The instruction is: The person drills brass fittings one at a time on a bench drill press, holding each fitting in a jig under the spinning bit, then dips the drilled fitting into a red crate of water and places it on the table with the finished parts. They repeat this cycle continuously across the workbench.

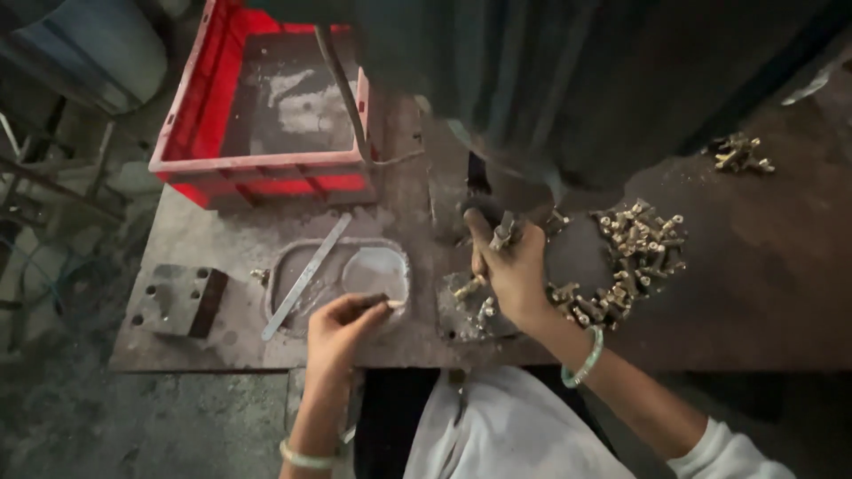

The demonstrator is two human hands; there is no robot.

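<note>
Brass fittings (632,257) lie heaped right of the right hand (510,266), which pinches one under the press, while the left hand (342,328) grips a thin stick (383,303) over the near metal tray (293,257).
</note>
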